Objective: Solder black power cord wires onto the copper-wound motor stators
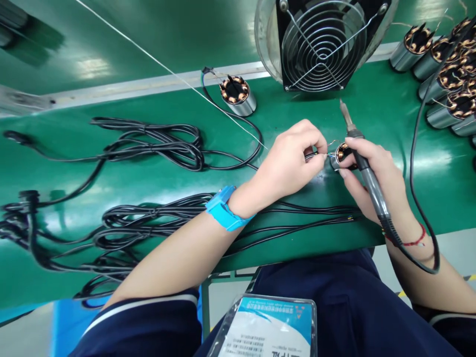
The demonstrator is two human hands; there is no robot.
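Observation:
My left hand (297,156) is closed in a pinch on the stripped end of a black cable, its thin coloured wires (330,155) reaching a small motor stator (339,154). That stator has copper windings in a silver sleeve and lies tilted on the green bench. A soldering iron (373,191) rests in my right hand (390,173), its tip pointing away from me, above and clear of the stator. Fingers of the same hand also steady the stator, hiding much of it. Whether the wires touch the stator's leads I cannot tell.
Ahead stands a fan with a wire guard (323,54). Another stator (238,96) with a cable is left of it; several more stators (446,82) crowd the right. Coiled black cables (148,144) cover the left side. The iron's cord (414,148) loops past my right wrist.

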